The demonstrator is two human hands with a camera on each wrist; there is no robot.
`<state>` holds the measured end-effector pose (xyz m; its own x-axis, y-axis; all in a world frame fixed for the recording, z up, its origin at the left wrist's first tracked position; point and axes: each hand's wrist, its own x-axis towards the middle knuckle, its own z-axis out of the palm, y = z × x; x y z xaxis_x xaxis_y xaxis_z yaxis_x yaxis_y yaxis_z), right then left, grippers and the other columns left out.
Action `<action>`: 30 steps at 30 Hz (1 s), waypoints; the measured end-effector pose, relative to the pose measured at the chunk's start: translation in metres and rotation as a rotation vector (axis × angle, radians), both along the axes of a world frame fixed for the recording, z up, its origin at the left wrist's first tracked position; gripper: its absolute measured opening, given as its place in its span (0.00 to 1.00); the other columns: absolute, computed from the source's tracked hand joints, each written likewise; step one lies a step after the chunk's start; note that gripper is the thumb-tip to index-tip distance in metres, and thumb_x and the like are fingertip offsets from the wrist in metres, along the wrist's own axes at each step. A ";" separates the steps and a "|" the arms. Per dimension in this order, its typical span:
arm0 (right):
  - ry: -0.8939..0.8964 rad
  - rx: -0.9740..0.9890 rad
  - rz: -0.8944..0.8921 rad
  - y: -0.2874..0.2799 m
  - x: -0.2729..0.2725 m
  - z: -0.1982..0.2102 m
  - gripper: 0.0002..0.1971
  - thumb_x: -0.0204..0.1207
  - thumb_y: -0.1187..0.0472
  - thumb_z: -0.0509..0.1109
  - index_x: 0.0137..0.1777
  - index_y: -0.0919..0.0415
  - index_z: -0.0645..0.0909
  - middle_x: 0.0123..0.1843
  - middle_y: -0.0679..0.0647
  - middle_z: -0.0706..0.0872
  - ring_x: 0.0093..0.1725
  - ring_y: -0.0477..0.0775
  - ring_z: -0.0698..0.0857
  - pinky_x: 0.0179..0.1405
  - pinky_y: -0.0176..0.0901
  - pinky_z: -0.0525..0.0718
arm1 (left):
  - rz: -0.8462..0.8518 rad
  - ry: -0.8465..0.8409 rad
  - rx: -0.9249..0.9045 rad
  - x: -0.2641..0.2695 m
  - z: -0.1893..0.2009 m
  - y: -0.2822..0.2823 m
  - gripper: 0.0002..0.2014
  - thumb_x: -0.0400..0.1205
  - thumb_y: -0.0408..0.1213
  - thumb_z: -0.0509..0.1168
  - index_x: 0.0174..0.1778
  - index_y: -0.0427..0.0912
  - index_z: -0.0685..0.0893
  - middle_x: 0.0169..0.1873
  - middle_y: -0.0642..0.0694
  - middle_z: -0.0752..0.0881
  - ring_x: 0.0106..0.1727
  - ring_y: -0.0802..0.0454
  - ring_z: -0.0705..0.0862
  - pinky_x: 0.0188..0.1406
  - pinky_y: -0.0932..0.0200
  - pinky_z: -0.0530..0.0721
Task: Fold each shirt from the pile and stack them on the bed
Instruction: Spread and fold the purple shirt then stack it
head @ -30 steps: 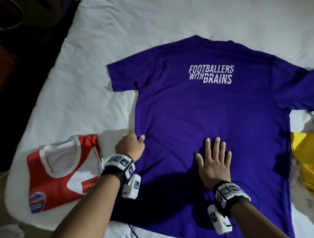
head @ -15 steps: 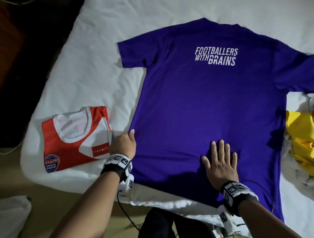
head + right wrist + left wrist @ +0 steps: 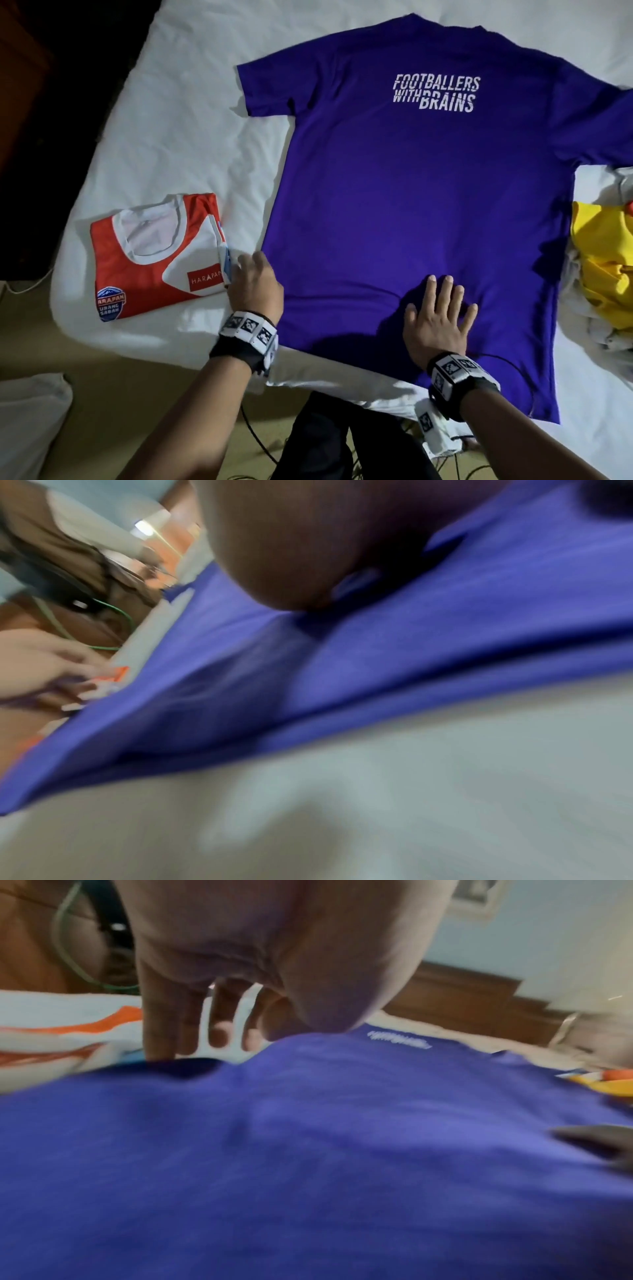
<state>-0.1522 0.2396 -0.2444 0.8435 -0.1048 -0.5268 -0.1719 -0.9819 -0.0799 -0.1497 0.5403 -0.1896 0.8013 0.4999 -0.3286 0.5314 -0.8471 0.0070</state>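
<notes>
purple short-sleeved cotton t-shirt with white "footballers with brains" lettering lies spread flat, print side up, on the white-sheeted bed; its collar points to 12 o'clock and its hem reaches the near bed edge at 6 o'clock. its right sleeve runs off the picture's edge at 3 o'clock.

right hand lies palm down on the lower part of the shirt, fingers straight and spread. in the right wrist view only a blurred heel of the palm on purple cloth can be made out.

left hand sits at the shirt's left side seam, at 9 o'clock from the right hand. from the head view its fingers are hidden behind its own back; the left wrist view shows fingers reaching down past the shirt's edge, but blur keeps me from telling whether they pinch the cloth.

folded red and white jersey lies just beside the left hand at its 10 o'clock. crumpled yellow garment, cut off by the frame, lies at 3 o'clock beside the shirt.
</notes>
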 end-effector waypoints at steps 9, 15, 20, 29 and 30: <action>-0.090 0.139 0.312 0.038 -0.001 -0.009 0.33 0.86 0.38 0.42 0.91 0.42 0.43 0.92 0.51 0.41 0.91 0.60 0.42 0.88 0.64 0.40 | -0.671 -0.055 -0.148 -0.011 -0.069 -0.080 0.34 0.89 0.57 0.53 0.91 0.56 0.53 0.91 0.39 0.49 0.90 0.38 0.51 0.88 0.34 0.51; -0.093 -0.056 0.019 -0.102 -0.010 -0.010 0.39 0.82 0.28 0.39 0.90 0.41 0.42 0.92 0.54 0.42 0.91 0.60 0.43 0.87 0.63 0.37 | -0.390 -0.052 -0.007 -0.017 -0.077 -0.012 0.35 0.90 0.58 0.45 0.92 0.48 0.49 0.90 0.36 0.49 0.90 0.35 0.51 0.88 0.34 0.50; -0.175 -0.085 -0.316 -0.125 0.010 0.004 0.44 0.82 0.33 0.40 0.90 0.64 0.51 0.91 0.68 0.50 0.90 0.68 0.48 0.87 0.69 0.44 | -0.312 -0.096 0.008 0.017 -0.059 -0.048 0.36 0.88 0.48 0.57 0.89 0.34 0.58 0.88 0.27 0.51 0.89 0.29 0.50 0.88 0.33 0.49; -0.143 -0.003 0.025 -0.086 0.041 -0.022 0.38 0.84 0.31 0.39 0.90 0.45 0.38 0.92 0.52 0.36 0.90 0.58 0.38 0.87 0.59 0.34 | -0.670 -0.068 -0.027 0.064 -0.083 -0.120 0.37 0.88 0.64 0.47 0.92 0.53 0.46 0.91 0.39 0.45 0.91 0.38 0.47 0.88 0.33 0.45; -0.133 -0.023 -0.126 -0.098 0.044 -0.020 0.40 0.84 0.30 0.39 0.91 0.48 0.37 0.92 0.54 0.36 0.90 0.58 0.38 0.86 0.58 0.33 | -0.555 -0.071 -0.008 0.069 -0.082 -0.110 0.38 0.88 0.63 0.47 0.92 0.51 0.47 0.90 0.37 0.46 0.91 0.37 0.48 0.88 0.32 0.45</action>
<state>-0.1080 0.1420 -0.2640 0.8849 -0.2246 -0.4081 -0.2827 -0.9552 -0.0874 -0.0805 0.4301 -0.2719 0.9640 -0.0050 -0.2660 0.0041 -0.9994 0.0338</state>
